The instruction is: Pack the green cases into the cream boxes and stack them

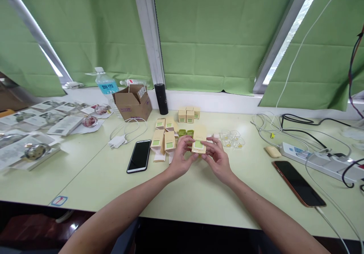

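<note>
Between my two hands is a small tan cardboard box [200, 137] with a green square on its front, held just above the table. My left hand [183, 153] grips its left side, fingers and thumb closed on it. On the other side, my right hand [218, 158] holds the box with its fingers across the front. Left of it lie several similar boxes [170, 141], some with flaps open. Small green containers [185, 133] sit behind my left hand. To the right stand several clear plastic cups [231, 138]. Three or so closed boxes [186, 115] are grouped farther back.
A black-screened phone [139, 156] lies left, near a white charger [117, 141]. Behind are a brown carton [133, 103], a water bottle [106, 85] and a black flask [161, 99]. At right are another phone [298, 183], a power strip [313, 161] and loose cables.
</note>
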Demonstrator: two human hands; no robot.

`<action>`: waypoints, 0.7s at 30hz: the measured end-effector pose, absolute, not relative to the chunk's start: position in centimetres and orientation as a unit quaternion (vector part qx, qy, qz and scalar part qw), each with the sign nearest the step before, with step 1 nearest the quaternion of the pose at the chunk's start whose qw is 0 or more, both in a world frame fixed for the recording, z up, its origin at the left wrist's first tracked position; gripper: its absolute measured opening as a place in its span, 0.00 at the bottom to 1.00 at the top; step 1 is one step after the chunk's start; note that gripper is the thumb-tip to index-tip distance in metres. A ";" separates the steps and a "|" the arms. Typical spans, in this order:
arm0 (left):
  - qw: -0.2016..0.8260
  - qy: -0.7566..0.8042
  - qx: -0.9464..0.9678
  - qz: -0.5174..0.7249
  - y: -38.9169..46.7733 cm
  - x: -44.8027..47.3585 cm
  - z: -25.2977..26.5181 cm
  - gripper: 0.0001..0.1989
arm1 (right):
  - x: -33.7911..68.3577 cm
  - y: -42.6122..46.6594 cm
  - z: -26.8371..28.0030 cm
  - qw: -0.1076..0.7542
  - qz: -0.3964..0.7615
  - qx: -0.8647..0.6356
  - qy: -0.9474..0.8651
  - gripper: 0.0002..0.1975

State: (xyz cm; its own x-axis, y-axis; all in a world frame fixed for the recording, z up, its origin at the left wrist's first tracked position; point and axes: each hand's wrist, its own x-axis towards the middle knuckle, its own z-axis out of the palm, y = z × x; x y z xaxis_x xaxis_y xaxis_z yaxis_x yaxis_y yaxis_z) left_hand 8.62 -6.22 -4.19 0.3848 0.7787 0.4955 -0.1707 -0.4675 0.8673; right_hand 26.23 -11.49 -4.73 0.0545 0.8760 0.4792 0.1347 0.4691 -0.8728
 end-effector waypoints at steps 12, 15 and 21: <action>0.434 0.237 0.691 0.527 -6.2 8.9 -4.3 0.16 | 26.1 -11.4 -4.9 0.612 0.306 -0.411 -0.602 0.14; 0.447 0.223 0.694 0.518 -6.2 8.7 -4.2 0.18 | 26.3 -11.5 -4.8 0.600 0.290 -0.421 -0.615 0.14; 0.506 0.209 0.663 0.511 -6.1 8.6 -4.0 0.18 | 26.5 -11.7 -4.4 0.558 0.209 -0.443 -0.670 0.15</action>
State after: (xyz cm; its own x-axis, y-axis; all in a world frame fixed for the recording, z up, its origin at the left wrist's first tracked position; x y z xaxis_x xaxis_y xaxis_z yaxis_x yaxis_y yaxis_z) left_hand 8.59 -6.12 -4.00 0.3907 0.7939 0.4658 -0.2398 -0.4008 0.8842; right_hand 26.51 -11.65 -4.37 0.0141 0.8265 0.5628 0.3603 0.5208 -0.7739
